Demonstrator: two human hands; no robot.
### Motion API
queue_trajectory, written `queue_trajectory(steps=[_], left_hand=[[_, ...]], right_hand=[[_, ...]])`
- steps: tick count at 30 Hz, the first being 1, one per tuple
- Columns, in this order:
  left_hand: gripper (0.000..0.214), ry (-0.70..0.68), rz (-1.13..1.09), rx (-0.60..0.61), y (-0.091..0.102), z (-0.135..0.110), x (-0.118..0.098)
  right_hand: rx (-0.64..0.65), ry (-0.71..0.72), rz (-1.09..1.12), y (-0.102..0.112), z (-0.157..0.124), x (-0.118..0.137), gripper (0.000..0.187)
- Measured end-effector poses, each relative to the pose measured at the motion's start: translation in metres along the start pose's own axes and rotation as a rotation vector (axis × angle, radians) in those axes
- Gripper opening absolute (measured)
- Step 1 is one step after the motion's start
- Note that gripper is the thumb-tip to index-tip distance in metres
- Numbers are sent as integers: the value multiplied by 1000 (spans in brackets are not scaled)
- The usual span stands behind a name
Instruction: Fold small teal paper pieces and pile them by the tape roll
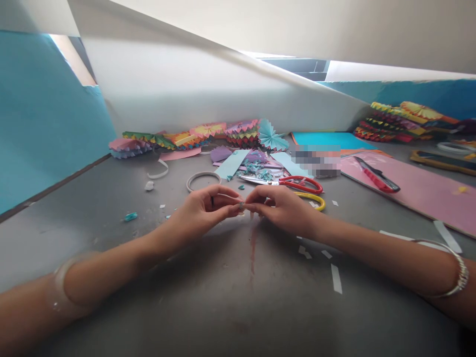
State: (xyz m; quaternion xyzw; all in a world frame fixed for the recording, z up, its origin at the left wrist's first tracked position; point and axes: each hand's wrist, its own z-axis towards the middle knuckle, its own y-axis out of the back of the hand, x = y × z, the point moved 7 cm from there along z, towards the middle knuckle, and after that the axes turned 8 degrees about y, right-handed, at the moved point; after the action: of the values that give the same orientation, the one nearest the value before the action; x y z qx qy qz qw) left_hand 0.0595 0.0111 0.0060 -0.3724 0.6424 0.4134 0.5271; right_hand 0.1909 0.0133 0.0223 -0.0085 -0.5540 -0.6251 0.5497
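My left hand [204, 212] and my right hand [281, 208] meet fingertip to fingertip over the grey table [230, 297]. Both are pinched shut on a very small piece [242, 205], too tiny to name. Just beyond my right hand lie red-handled scissors [293, 183] and a yellow-handled pair [314, 199]. A heap of blue, purple and teal paper strips and cuttings [249, 166] sits behind the hands. A thin ring [203, 179] lies ahead of my left hand.
Folded multicoloured paper fans [193, 136] line the back wall, with more fans [397, 121] at the far right. A pink sheet [416, 191] carries a red utility knife [375, 174]. White paper scraps [335, 277] dot the table. Blue panels [40, 114] flank the left side.
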Motion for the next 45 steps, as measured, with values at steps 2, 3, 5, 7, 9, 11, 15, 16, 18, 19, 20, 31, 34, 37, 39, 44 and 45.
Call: queue_trajectory(steps=[2, 3, 5, 7, 9, 11, 15, 16, 18, 19, 20, 31, 34, 37, 39, 44, 45], left_hand=[[22, -35, 26, 23, -2, -1, -1], [22, -53, 44, 32, -3, -1, -2], [23, -85, 101, 31, -3, -2, -3], [23, -119, 170, 0, -2, -3, -6], [25, -149, 209, -50, 1, -4, -11], [27, -142, 192, -94, 5, -4, -13], [30, -84, 70, -66, 6, -1, -9], [30, -75, 49, -47, 5, 0, -7], [29, -63, 35, -28, 4, 1, -5], [28, -64, 39, -21, 4, 1, -4], [28, -69, 50, -14, 4, 2, -3], [29, -306, 827, 137, -14, -5, -15], [34, -293, 884, -37, 7, -1, -24], [34, -308, 1125, -289, 35, 6, -33], [33, -233, 1228, -230, 44, 14, -26], [32, -260, 1252, -94, 49, 26, -13], [32, -285, 1277, -93, 50, 27, -13]], right_hand=[[-4, 7, -17, -1, -1, 1, 13], [-6, 9, -28, -1, -1, 2, 13], [1, 0, -41, -2, -2, 3, 15], [15, -47, -56, -2, -3, 1, 18], [-1, -128, -92, 2, -5, -3, 23], [-38, -198, -108, 8, -7, -8, 26], [-4, -125, 20, 5, -7, -4, 27], [10, -84, 38, 2, -6, -1, 26], [12, -26, 45, -1, -6, 3, 21], [2, -11, 43, -1, -6, 3, 19], [-7, -3, 41, -1, -6, 4, 19], [-108, -13, -241, 17, -7, -2, 20], [-75, 12, -266, 15, -8, 0, 20], [-54, 38, -285, 13, -10, 2, 21], [-35, 56, -301, 11, -12, 3, 21], [17, 104, -335, 7, -14, 6, 23], [24, 110, -338, 6, -14, 6, 23]])
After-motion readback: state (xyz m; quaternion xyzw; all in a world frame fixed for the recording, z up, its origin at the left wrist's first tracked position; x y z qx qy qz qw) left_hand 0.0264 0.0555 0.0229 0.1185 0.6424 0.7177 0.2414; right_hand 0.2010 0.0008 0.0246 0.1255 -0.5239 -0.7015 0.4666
